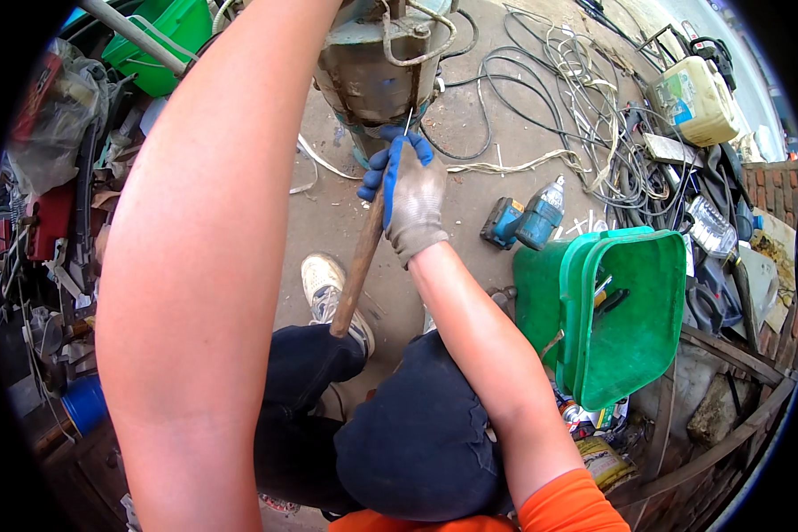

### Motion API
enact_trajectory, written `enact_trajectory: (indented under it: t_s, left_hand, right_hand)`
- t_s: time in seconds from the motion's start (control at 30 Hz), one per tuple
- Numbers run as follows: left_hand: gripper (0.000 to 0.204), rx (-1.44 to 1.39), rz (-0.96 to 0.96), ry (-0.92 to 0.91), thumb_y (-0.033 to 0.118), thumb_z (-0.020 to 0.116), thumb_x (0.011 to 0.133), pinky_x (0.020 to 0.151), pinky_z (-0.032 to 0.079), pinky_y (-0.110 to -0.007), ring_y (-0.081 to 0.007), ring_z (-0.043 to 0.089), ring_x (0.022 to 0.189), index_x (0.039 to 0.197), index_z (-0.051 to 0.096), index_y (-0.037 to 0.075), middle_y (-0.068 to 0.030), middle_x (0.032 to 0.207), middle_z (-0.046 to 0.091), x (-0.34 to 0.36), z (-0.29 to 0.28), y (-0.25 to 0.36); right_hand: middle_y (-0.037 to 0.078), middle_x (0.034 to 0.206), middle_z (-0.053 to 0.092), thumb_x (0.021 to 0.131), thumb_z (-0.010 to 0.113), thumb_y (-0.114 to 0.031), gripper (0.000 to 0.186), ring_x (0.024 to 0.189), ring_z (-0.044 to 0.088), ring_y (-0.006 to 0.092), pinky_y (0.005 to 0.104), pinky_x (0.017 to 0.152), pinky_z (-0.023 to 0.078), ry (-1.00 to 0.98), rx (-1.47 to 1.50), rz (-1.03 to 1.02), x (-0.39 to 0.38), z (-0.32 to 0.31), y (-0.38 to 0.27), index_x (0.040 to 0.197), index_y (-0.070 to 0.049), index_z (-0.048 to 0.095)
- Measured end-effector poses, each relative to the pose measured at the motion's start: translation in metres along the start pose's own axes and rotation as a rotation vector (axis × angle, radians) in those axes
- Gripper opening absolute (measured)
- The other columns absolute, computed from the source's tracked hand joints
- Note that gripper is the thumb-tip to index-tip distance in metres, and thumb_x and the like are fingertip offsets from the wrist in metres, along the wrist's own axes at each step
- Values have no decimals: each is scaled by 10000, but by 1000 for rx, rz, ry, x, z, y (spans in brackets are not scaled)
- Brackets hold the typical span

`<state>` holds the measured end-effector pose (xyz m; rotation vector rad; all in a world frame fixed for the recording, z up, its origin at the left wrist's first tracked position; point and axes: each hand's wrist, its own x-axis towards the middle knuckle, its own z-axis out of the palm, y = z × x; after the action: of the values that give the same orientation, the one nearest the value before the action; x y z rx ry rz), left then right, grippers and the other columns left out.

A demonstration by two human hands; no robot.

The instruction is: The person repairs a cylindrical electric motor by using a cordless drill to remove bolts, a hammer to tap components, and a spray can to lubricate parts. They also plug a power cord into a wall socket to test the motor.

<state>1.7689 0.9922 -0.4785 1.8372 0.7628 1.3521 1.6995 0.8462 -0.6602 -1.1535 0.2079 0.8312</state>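
Wooden handle (357, 275) in the right hand (414, 191), gloved fingers (377, 163) wrapped round it, butt protruding.

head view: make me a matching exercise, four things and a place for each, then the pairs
1 wooden handle
2 blue power tool
3 pale jerrycan
4 worn metal housing

A upper right, beyond the tangled cables
B top centre, just beyond the gloved hand
C in the right grip
D above-left of the right-side green bucket

Pairs: 1-C, 2-D, 3-A, 4-B
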Motion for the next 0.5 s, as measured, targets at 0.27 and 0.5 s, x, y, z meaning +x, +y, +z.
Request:
enact_trajectory:
  t_s: [0.27,0.5]
  left_hand:
    - [573,4,33,-18,472,723,776,738,512,-363,-282,679,775,970,699,-66,-184,803,705,7,2,-9]
    - [562,74,106,51,470,721,782,738,509,-369,-280,683,780,967,700,-61,-192,810,705,11,5,-11]
  right_hand:
    - [61,698,556,977,487,-213,231,516,548,169,331,437,497,28,32,62,8,-5,8,1108,-56,595]
    - [50,686,543,984,466,-187,214,480,535,160,325,408,480,13,223,41,0,-1,-8,1082,-38,586]
